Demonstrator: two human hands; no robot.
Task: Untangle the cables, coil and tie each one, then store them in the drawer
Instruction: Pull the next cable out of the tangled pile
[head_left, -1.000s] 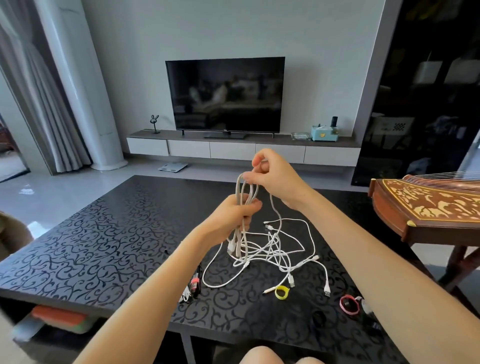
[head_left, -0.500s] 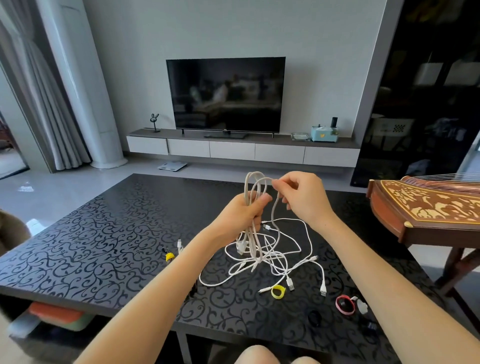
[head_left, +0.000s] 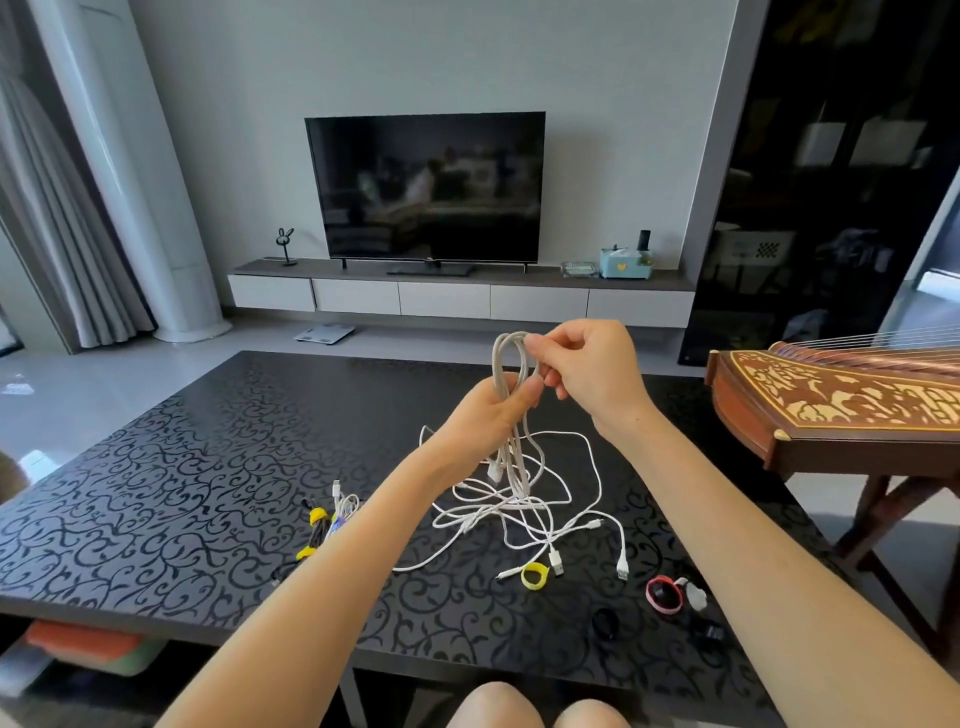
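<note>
Above the tangle (head_left: 524, 501) my left hand (head_left: 488, 415) grips the half-coiled white cable (head_left: 506, 358), right hand (head_left: 589, 371) pinching its loops; left of the tangle lie tied bundles (head_left: 326, 522), the rest I judge undone

Bare arms (head_left: 322, 571) here, uncovered all the way to the frame's edge; left hand (head_left: 488, 410) and right hand (head_left: 587, 374) bare as well, and two bare knees (head_left: 493, 706) showing at the bottom.
</note>
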